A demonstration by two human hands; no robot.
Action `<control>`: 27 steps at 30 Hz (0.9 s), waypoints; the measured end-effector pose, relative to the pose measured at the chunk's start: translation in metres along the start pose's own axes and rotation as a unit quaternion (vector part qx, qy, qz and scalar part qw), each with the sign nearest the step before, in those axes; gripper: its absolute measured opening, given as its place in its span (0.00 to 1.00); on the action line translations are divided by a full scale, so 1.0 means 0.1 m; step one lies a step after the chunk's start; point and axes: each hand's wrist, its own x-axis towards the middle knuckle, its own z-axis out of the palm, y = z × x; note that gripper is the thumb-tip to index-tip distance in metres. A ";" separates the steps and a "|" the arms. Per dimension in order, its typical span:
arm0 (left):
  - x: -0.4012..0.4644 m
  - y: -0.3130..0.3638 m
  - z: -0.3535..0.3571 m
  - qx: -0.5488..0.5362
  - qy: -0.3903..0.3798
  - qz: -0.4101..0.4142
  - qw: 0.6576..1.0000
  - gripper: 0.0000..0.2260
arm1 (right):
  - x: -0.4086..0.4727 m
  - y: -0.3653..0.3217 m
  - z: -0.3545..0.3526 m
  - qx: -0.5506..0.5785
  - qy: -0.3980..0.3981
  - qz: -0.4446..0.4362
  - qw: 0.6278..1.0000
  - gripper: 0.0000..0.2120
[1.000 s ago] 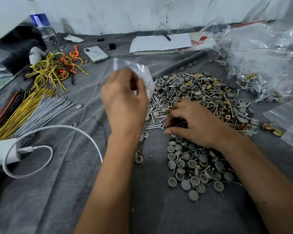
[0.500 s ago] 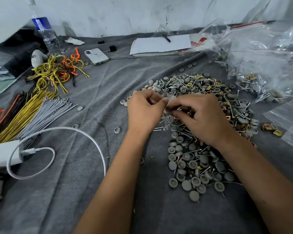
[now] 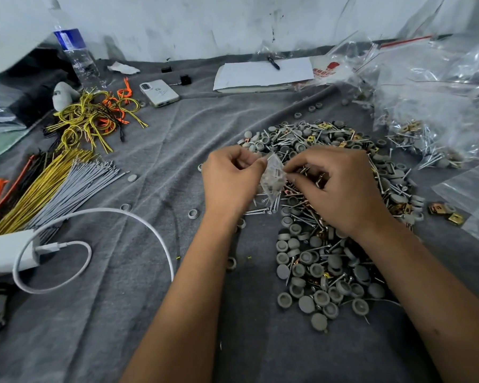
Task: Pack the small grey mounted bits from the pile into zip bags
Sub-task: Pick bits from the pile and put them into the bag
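A big pile of small grey round bits [image 3: 324, 261], mixed with screws and brass clips, spreads over the grey cloth [image 3: 155, 150] from the centre to the right. Above the pile's left edge, my left hand [image 3: 233, 181] and my right hand [image 3: 335, 189] both pinch a small clear zip bag [image 3: 273, 178] between them. The bag hangs edge-on and holds a few grey and metal pieces. My fingers hide the bag's top edge.
Clear plastic bags [image 3: 437, 106] heap at the right, some holding parts. Cable ties and wire bundles [image 3: 53, 183] lie at the left with a white charger cable [image 3: 100, 217]. A phone [image 3: 159, 92], a water bottle [image 3: 75, 56] and a notepad with a pen [image 3: 263, 73] sit at the back.
My left hand came down from holding the bag up to the pile's left edge. My right hand rose off the pile to meet it, and both now pinch the bag.
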 end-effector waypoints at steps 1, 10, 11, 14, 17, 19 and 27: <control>0.00 0.00 -0.01 0.000 0.004 0.001 1.000 0.09 | 0.00 0.00 0.00 -0.001 0.007 0.000 1.000 0.06; -0.01 0.03 -0.05 0.041 0.049 0.047 0.997 0.08 | 0.00 0.02 -0.06 -0.018 -0.258 0.022 0.966 0.21; -0.01 0.02 -0.05 0.043 0.050 0.047 0.997 0.08 | 0.00 0.04 -0.05 -0.037 -0.282 0.018 0.959 0.21; -0.01 0.01 -0.04 0.045 0.044 0.044 0.997 0.07 | 0.02 0.06 -0.05 -0.034 -0.303 0.019 0.952 0.15; -0.01 0.01 -0.02 0.045 0.034 0.040 0.998 0.07 | 0.02 0.09 -0.05 -0.029 -0.315 0.020 0.948 0.09; -0.01 0.01 -0.01 0.038 0.029 0.036 0.998 0.07 | 0.01 0.09 -0.04 -0.035 -0.314 0.016 0.949 0.07; -0.02 0.00 0.02 0.030 0.016 0.029 0.999 0.09 | 0.03 0.07 -0.02 -0.059 -0.288 0.008 0.956 0.06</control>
